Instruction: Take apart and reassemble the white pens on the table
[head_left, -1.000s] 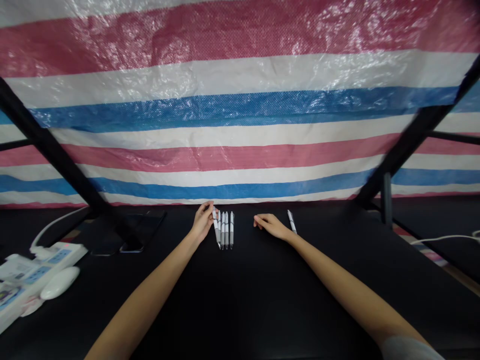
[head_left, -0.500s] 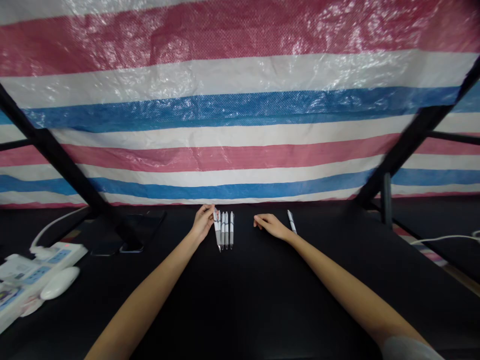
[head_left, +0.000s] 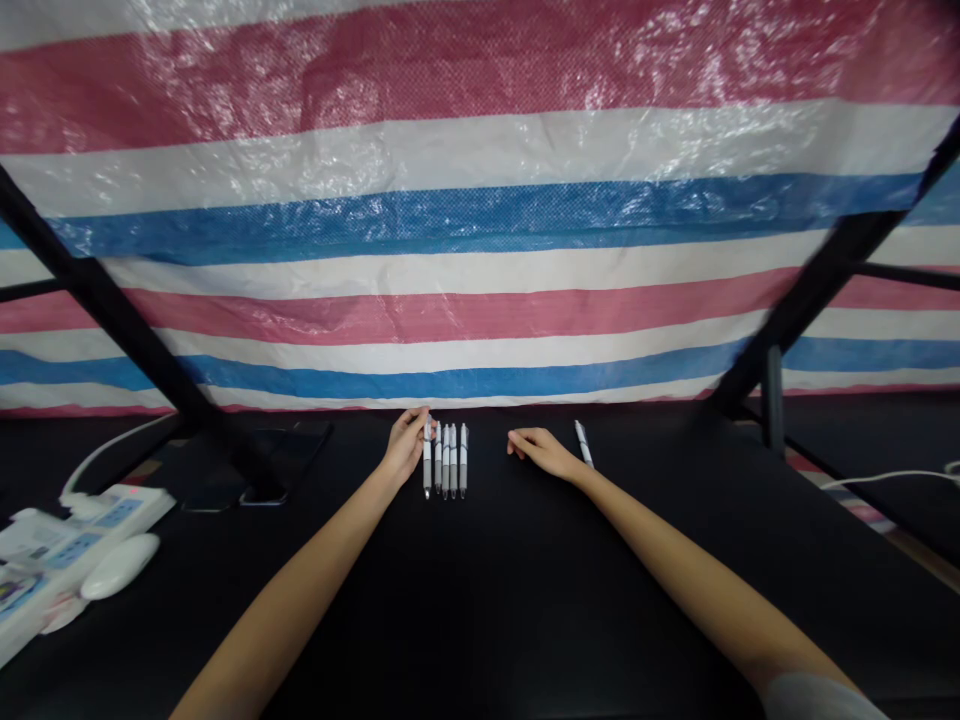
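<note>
My left hand pinches the top end of a white and grey pen, which points toward me. Just right of it, several similar pens lie side by side on the black table, roughly parallel. My right hand rests on the table to the right of this row, its fingers curled together with nothing seen in them. Another white and grey pen lies alone, slightly tilted, beyond my right wrist.
A white power strip and a white mouse-like object are at the left. Dark flat devices lie by the left black frame leg. A striped sheet hangs behind; another frame leg stands right.
The pen in my left hand has swung from a slant to nearly straight, its lower end moving left, away from the row. My right hand has not moved.
</note>
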